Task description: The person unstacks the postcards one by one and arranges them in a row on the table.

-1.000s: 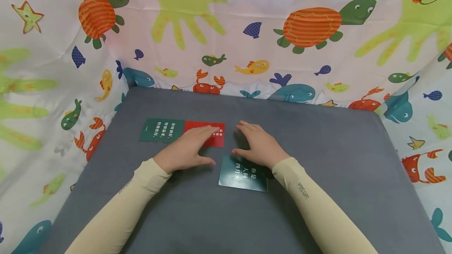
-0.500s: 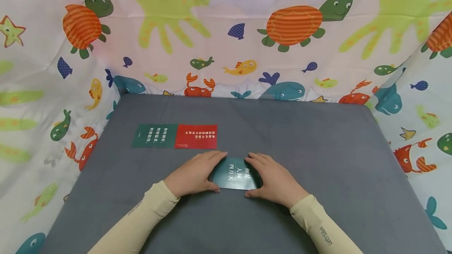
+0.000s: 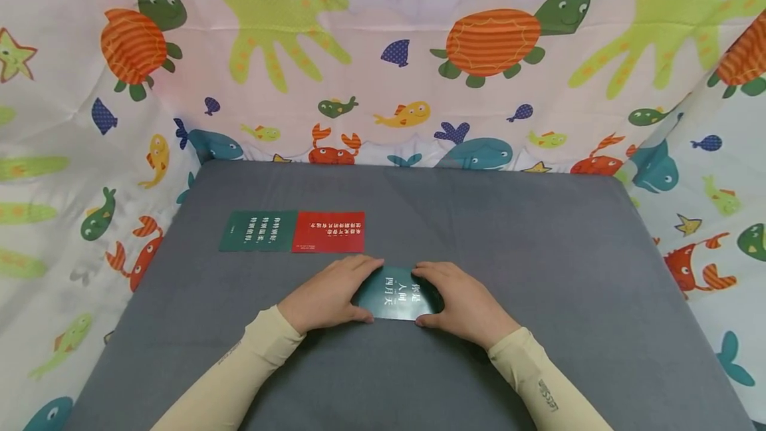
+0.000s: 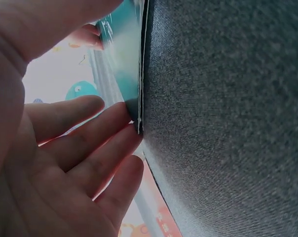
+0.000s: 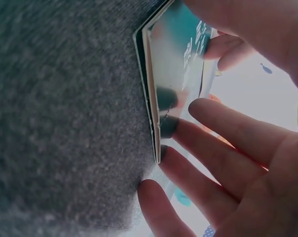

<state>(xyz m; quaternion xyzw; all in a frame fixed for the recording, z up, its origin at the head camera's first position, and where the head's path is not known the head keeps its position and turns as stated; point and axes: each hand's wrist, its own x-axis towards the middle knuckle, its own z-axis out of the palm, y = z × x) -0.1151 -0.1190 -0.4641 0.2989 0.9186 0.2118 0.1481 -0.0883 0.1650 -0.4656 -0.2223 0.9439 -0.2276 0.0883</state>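
Both the left hand (image 3: 328, 291) and right hand (image 3: 469, 299), thumbs spread from fingers, grip a glossy teal card (image 3: 396, 293) just below the frame's centre.

The desk (image 3: 538, 271) has a plain grey surface with a fine weave, visible up close in both wrist views. On its left half, toward the far edge, a green card (image 3: 258, 231) and a red card (image 3: 328, 232) lie side by side with their edges meeting, green on the left, both bearing white lettering. Nearer and to their right, apart from them, lies a teal card (image 3: 397, 294), also with white lettering, its edge showing more than one layer, slightly parted in the right wrist view
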